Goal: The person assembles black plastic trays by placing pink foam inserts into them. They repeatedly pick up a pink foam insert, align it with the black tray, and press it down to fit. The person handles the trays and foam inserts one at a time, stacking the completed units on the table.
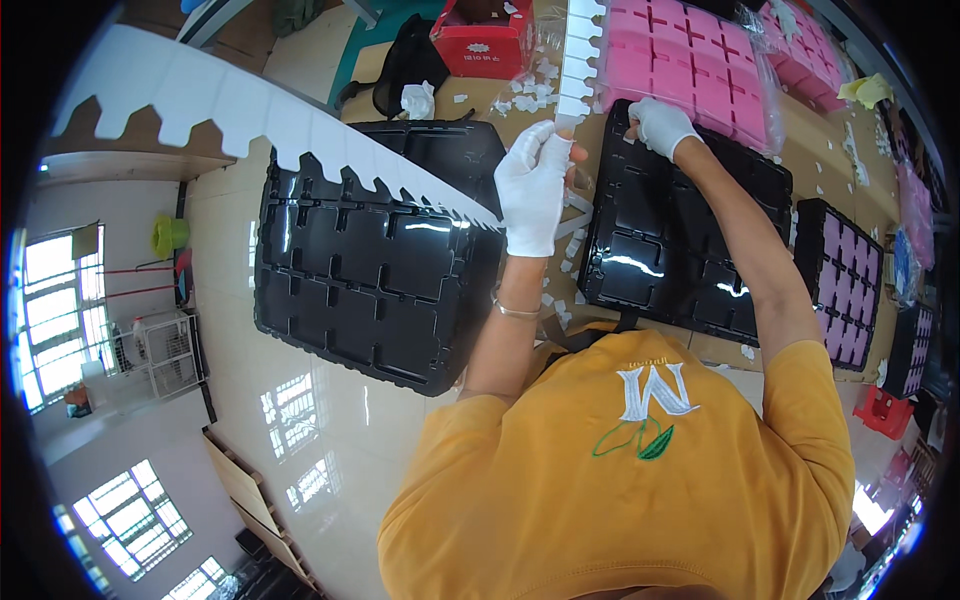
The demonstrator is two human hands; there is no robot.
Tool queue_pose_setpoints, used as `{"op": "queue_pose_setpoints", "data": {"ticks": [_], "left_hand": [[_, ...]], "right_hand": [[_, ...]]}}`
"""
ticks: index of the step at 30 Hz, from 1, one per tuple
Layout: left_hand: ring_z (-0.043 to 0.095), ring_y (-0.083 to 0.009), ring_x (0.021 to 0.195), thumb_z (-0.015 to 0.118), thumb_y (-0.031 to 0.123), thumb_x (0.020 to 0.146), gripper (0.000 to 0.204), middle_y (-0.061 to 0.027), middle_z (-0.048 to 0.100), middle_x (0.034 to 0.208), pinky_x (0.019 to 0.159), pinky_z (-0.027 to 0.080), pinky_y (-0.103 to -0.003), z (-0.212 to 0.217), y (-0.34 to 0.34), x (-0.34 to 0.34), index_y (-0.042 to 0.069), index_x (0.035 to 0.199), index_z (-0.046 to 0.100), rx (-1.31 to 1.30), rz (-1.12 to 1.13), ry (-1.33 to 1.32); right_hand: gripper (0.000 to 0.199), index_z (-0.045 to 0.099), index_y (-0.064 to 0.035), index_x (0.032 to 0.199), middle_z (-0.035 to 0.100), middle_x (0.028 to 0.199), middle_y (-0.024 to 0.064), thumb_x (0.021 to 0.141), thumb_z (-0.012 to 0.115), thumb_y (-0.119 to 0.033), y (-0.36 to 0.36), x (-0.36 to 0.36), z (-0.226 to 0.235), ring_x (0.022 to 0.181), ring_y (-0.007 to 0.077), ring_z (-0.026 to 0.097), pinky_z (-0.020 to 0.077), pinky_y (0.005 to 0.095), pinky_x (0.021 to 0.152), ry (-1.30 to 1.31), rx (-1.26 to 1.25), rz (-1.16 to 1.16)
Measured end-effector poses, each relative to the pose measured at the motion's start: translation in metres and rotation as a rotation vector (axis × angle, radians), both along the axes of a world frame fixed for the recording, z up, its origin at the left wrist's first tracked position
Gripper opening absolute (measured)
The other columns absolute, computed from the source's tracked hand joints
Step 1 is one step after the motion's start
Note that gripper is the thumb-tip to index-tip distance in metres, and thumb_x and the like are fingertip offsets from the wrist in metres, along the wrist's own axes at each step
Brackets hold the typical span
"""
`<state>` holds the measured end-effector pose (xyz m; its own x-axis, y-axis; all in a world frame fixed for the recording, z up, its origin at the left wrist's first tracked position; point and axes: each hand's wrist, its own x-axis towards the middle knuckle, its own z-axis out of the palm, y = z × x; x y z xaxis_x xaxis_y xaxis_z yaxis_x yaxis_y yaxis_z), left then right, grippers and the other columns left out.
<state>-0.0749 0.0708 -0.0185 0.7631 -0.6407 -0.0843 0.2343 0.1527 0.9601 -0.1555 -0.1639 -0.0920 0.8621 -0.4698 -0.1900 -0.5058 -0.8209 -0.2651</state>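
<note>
My left hand (532, 190), in a white glove with bare fingertips, is closed on a long white strip (300, 135) with a notched edge. One length of it runs off to the upper left, close to the camera; another length, marked into segments, stretches up from my fingers. My right hand (662, 128), also gloved, is at the far left corner of a black plastic tray (640, 225) with moulded compartments. Its fingers are pinched together at the tray's edge, and whatever they hold is too small to name. Another black compartment tray (370, 270) lies left of my left arm, partly behind the strip.
Pink moulded trays (680, 60) in clear plastic lie at the far side. A red box (484, 40) and a black bag (410, 70) stand farther left. Small white scraps (530, 95) litter the brown table. Black trays with pink inserts (845, 285) sit at right.
</note>
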Motion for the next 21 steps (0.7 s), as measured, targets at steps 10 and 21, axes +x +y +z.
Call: {"op": "queue_pose_setpoints", "data": {"ticks": [10,21], "left_hand": [[0.050,-0.0046,0.055,0.058,0.012,0.092,0.022,-0.0048,0.066,0.078,0.048,0.039,-0.018,0.005,0.004,-0.003,-0.002,0.109,0.062,-0.010,-0.036,0.007],[0.056,-0.0072,0.067,0.058,0.005,0.091,0.021,-0.0067,0.067,0.088,0.057,0.047,-0.020,0.007,0.025,-0.005,-0.001,0.110,0.062,-0.109,-0.069,0.005]], "right_hand": [[0.016,0.065,-0.0051,0.072,0.063,0.069,0.0120,0.072,0.071,-0.020,-0.009,-0.010,0.020,0.067,0.0247,0.063,0.0474,0.0388,0.061,-0.023,0.137,0.108],[0.031,0.060,-0.0096,0.114,0.056,0.085,0.0138,0.083,0.056,-0.005,0.134,-0.030,0.102,0.078,0.0328,0.057,0.0484,0.0388,0.069,-0.810,-0.151,-0.027]]}}
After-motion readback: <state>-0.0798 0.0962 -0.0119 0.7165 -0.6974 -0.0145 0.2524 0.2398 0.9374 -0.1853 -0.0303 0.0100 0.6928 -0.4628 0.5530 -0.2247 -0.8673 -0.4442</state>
